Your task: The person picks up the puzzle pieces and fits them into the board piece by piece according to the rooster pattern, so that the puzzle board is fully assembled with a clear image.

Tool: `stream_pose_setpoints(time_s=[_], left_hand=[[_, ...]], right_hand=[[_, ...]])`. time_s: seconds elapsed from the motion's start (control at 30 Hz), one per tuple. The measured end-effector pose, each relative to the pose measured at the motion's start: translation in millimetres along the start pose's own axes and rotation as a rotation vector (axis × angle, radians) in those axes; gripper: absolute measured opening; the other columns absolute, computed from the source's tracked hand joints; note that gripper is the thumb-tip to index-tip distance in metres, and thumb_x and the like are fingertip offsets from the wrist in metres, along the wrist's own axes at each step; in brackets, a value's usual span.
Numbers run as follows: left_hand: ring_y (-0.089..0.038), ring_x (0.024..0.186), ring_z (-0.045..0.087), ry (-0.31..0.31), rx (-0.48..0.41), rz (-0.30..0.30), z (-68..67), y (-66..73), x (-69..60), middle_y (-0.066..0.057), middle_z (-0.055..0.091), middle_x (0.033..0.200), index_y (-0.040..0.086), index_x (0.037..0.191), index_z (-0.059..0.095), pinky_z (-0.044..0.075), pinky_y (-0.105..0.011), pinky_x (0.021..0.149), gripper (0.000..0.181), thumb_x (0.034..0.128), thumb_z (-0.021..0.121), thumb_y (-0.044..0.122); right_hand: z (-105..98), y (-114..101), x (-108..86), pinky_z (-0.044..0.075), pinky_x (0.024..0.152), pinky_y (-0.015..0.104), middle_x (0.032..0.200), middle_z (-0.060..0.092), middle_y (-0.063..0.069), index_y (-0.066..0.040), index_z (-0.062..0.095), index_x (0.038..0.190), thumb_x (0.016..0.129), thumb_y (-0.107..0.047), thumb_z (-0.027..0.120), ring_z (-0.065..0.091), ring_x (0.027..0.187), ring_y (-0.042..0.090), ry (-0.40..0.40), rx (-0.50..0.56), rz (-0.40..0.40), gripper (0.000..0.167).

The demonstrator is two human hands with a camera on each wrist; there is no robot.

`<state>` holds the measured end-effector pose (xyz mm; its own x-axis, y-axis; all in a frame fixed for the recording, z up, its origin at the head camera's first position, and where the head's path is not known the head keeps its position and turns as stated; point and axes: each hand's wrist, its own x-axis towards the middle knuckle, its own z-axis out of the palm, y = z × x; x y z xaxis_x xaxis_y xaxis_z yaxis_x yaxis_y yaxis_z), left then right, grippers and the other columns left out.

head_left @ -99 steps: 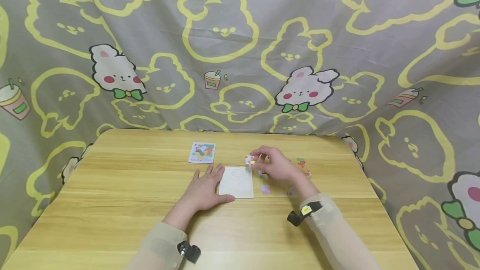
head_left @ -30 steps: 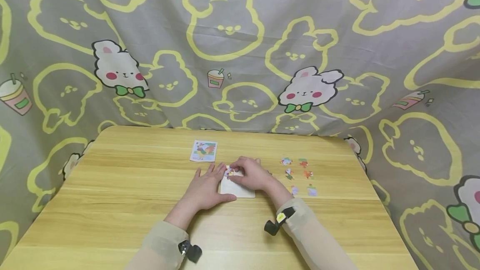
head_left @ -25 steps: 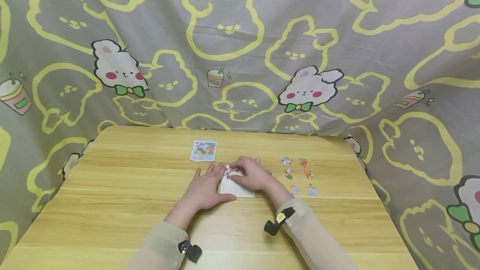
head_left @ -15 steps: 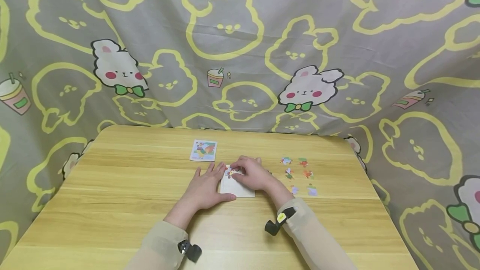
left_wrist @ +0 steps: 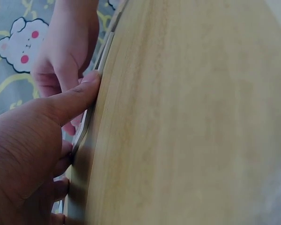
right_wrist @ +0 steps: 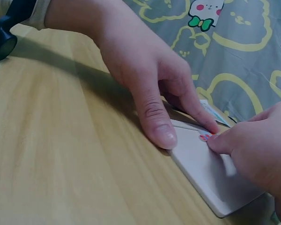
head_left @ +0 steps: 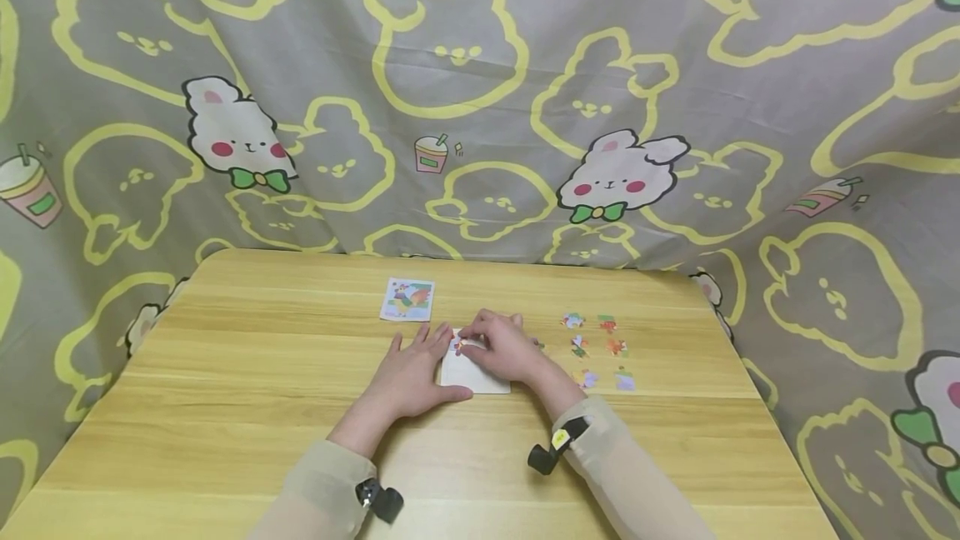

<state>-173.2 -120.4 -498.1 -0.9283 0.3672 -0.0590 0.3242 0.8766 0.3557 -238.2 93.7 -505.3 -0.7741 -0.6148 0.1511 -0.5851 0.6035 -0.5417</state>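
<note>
The right hand (head_left: pixel 504 348) seemed to pinch a puzzle piece (head_left: pixel 457 346); if pushed crookedly, the piece could perhaps sit tilted. Left of this pinch, the left hand (head_left: pixel 408 377) lay spread against the white tray (head_left: pixel 474 377), which might slide if that hand loosened. Just beneath the pinch, the tray's far left corner showed the piece (whether others were covered, I could not tell).

On a light wood-grained table (left_wrist: pixel 178 112), the bare left hand (left_wrist: pixel 25 140) touches a thin pale board (left_wrist: pixel 105 54) (seen edge-on), the bare right hand (left_wrist: pixel 65 47) beyond, grey rabbit-printed cloth (left_wrist: pixel 4 86) behind.
</note>
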Motion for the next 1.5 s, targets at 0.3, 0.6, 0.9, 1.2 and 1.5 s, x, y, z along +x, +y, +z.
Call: stream_pose_setpoints(time_s=[0.3,0.6,0.9,1.2,1.5], left_hand=[[-0.038,0.158,0.022,-0.003,0.009,0.012,0.2,4.3,0.4,-0.006,0.032,0.171,0.007,0.165,0.036,0.015,-0.071,0.121,0.110,0.0862,0.070,0.076],[-0.043,0.157,0.024,-0.012,0.056,0.048,1.8,6.2,0.6,-0.004,0.032,0.171,0.013,0.166,0.038,0.019,-0.074,0.118,0.102,0.0900,0.064,0.077],[-0.041,0.156,0.025,-0.040,0.089,0.038,-3.2,6.4,0.3,-0.003,0.031,0.171,0.014,0.165,0.040,0.022,-0.074,0.118,0.102,0.0902,0.061,0.079],[-0.042,0.157,0.024,-0.067,0.036,0.017,-5.5,2.1,2.9,-0.003,0.031,0.171,0.016,0.165,0.040,0.018,-0.075,0.118,0.102,0.0881,0.065,0.078],[-0.042,0.156,0.025,-0.071,0.006,0.016,-6.6,3.6,4.1,-0.004,0.033,0.171,0.014,0.164,0.042,0.017,-0.077,0.117,0.102,0.0874,0.068,0.076]], right_hand=[[6,1,-2.6,0.029,0.087,0.041,0.094,0.063,-0.011,-0.014,0.080,0.118,0.099,-0.031,0.078,0.056,0.076,0.010,0.075,-0.009,0.020,0.026],[6,1,-5.2,0.029,0.087,0.043,0.095,0.064,-0.011,-0.012,0.080,0.118,0.100,-0.029,0.076,0.056,0.078,0.008,0.084,-0.015,0.017,0.025],[-31,4,-17.8,0.043,0.092,0.042,0.109,0.070,0.002,-0.003,0.075,0.125,0.102,-0.016,0.073,0.062,0.089,0.012,0.067,0.099,-0.017,0.027],[-75,28,-41.2,0.057,0.077,0.034,0.120,0.068,0.015,0.003,0.071,0.129,0.104,-0.013,0.071,0.064,0.098,0.022,0.096,0.197,0.046,0.031],[-97,52,-60.8,0.057,0.087,0.047,0.125,0.067,0.017,0.003,0.069,0.132,0.103,-0.014,0.072,0.063,0.107,0.028,0.104,0.166,0.112,0.034]])
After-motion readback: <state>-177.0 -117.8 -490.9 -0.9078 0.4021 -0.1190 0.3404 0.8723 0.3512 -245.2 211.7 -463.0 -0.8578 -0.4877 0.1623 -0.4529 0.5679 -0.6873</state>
